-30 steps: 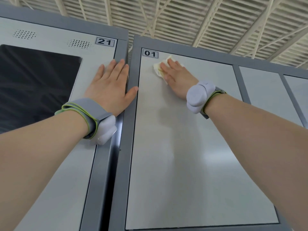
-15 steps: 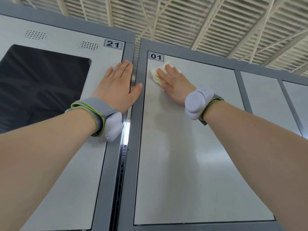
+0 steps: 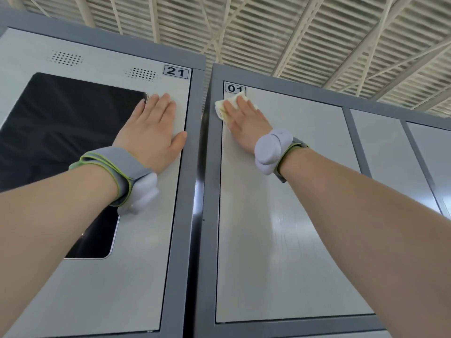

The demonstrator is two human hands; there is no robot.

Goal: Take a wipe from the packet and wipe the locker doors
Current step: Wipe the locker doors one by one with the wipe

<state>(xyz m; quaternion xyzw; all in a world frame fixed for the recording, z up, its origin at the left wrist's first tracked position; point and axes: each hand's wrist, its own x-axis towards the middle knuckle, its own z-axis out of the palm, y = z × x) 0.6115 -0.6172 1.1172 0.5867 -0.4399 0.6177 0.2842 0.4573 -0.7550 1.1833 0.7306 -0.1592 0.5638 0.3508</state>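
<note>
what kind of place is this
Probably a smart-locker bank in a large hall: numbered metal fronts, panel 21 and door 01, a dark screen, a slatted ceiling overhead.

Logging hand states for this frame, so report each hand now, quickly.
Left hand: open, flat on locker door 21, holding nothing.
Right hand: open, pressing the wipe flat against locker door 01.

Most of the wipe [image 3: 222, 110] lies hidden under the right grip [image 3: 246, 126]; only its edges show past the fingers. Below the left grip [image 3: 152, 135], the forearm covers part of the dark screen [image 3: 61, 123], which the picture's edge also cuts off.
</note>
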